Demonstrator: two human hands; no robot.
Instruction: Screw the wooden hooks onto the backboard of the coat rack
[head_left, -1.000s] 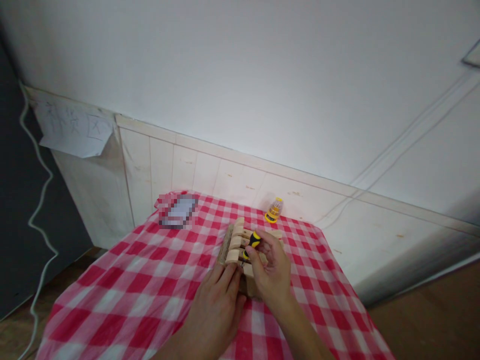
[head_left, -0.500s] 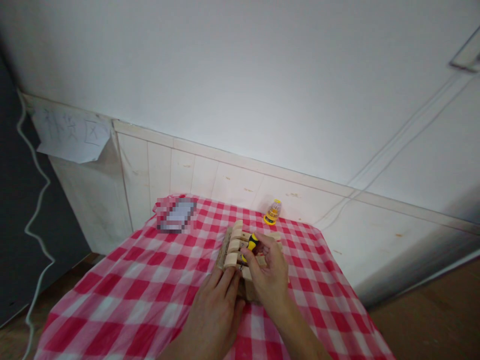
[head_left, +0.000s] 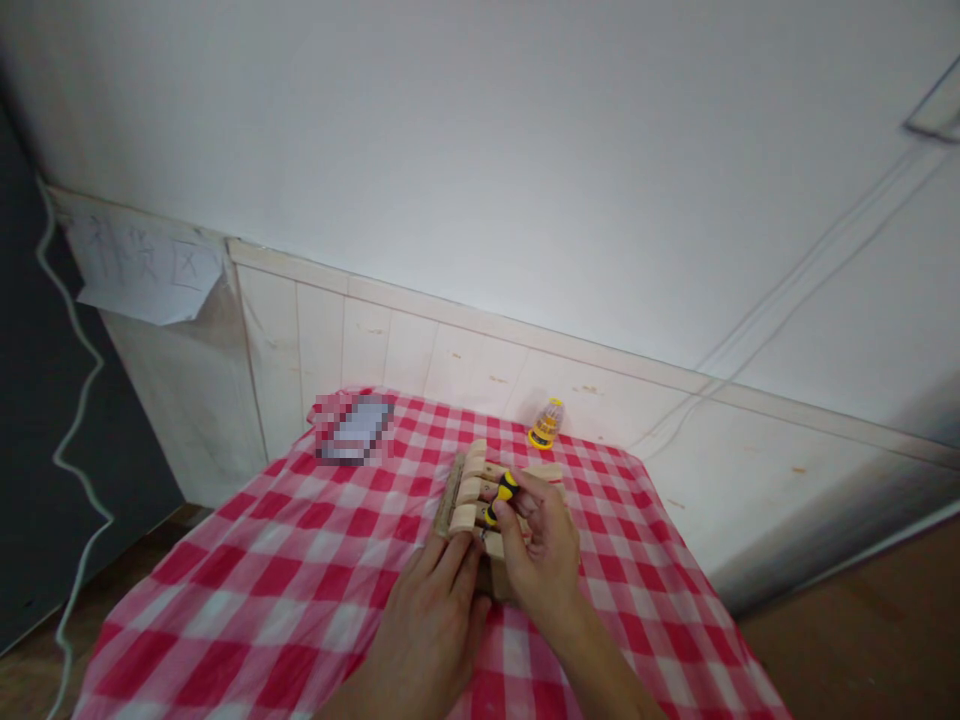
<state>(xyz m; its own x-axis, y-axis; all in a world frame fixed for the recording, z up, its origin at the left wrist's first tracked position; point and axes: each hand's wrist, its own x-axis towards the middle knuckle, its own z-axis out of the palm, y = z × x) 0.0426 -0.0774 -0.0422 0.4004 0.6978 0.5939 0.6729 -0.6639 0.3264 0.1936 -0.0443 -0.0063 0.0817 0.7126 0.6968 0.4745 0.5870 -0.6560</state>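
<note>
Screwdriver (head_left: 505, 492) tilted over the wooden block (head_left: 469, 489) on the counter (head_left: 300, 565), pinched by the right hand (head_left: 546, 540), the left hand (head_left: 437, 598) resting extended fingers upon the block, grip unclear; apparent turning next called for steady alignment.

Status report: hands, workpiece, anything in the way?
Right hand: holding yellow-black screwdriver. Left hand: touching slatted wooden piece. Piece on checked tablecloth, partly hidden by hands. Yellow-based container stands apart, behind.

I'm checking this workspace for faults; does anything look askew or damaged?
The paper sign at far left has an uneven lower edge, as if curling; the white panelling beyond the checked tablecloth shows brownish marks, perhaps damage.
</note>
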